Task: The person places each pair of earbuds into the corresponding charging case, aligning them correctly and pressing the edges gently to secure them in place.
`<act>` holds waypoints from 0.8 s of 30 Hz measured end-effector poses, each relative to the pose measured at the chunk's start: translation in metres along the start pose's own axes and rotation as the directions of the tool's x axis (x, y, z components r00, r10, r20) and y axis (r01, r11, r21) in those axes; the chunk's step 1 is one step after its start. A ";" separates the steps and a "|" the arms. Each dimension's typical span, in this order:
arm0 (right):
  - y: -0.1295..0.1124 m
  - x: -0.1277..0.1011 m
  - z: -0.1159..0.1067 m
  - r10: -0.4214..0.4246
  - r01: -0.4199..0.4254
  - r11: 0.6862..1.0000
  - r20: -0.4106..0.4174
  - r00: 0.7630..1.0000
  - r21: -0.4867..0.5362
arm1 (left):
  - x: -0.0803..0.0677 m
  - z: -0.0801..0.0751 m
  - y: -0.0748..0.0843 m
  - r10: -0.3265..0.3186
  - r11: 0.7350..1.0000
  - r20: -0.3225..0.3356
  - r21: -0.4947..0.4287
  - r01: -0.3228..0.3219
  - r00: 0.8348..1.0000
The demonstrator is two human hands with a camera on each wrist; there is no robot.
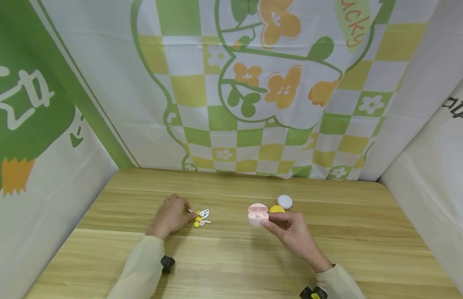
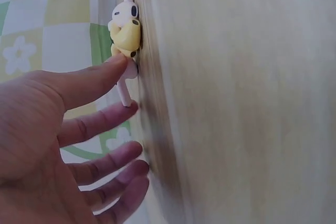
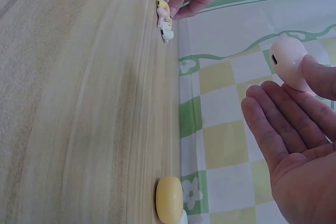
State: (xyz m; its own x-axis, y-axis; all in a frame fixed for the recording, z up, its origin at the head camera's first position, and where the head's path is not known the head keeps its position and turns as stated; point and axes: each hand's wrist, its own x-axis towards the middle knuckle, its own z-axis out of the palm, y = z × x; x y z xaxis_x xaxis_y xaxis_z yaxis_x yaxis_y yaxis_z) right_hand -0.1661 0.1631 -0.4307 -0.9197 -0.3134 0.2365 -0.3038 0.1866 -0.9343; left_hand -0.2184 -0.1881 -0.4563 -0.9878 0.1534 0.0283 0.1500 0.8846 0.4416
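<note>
A small heap of earbuds (image 1: 200, 218), yellow, white and pink, lies on the wooden table (image 1: 231, 257). My left hand (image 1: 185, 211) reaches it with fingers stretched out. In the left wrist view the top finger (image 2: 113, 69) touches the yellow earbud (image 2: 127, 38), with a white earbud (image 2: 125, 11) just past it and a pink stem (image 2: 123, 90) below. My right hand (image 1: 270, 224) pinches an open pink earbud case (image 1: 258, 214) between thumb and fingertips, lifted slightly off the table. The right wrist view shows that pink case (image 3: 287, 62) against my thumb (image 3: 317, 77).
A yellow case (image 1: 277, 209) and a white case (image 1: 285, 202) sit just behind the pink one. Patterned green, yellow and white cloth walls (image 1: 253, 104) close the table in at the back and on both sides.
</note>
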 end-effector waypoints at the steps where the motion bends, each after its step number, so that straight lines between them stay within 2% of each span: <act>1: 0.000 0.000 0.000 -0.002 0.002 1.000 0.001 1.000 0.000 | -0.001 -0.001 0.001 -0.016 1.000 0.001 0.015 0.016 1.000; 5: 0.000 0.000 0.000 -0.001 0.001 1.000 0.005 1.000 -0.005 | -0.005 -0.004 0.004 -0.058 0.996 0.002 0.068 0.058 0.998; 8: 0.000 0.000 0.000 0.003 -0.003 1.000 0.004 1.000 -0.007 | -0.006 -0.004 0.004 -0.064 0.994 0.002 0.089 0.063 0.998; 17: -0.001 0.000 0.002 0.004 -0.004 1.000 0.001 1.000 -0.004 | -0.006 -0.004 0.004 -0.051 0.996 -0.010 0.070 0.052 0.999; 24: -0.002 -0.001 0.002 0.013 -0.013 1.000 0.007 1.000 0.002 | -0.005 -0.004 0.004 -0.068 0.996 -0.029 0.061 0.070 0.997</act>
State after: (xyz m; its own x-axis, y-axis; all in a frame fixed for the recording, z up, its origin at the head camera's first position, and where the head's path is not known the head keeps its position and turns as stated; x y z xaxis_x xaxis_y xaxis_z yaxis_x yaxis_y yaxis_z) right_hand -0.1644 0.1614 -0.4292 -0.9218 -0.3178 0.2219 -0.2910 0.1891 -0.9378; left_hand -0.2126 -0.1875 -0.4514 -0.9965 0.0798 0.0241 0.0829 0.9182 0.3873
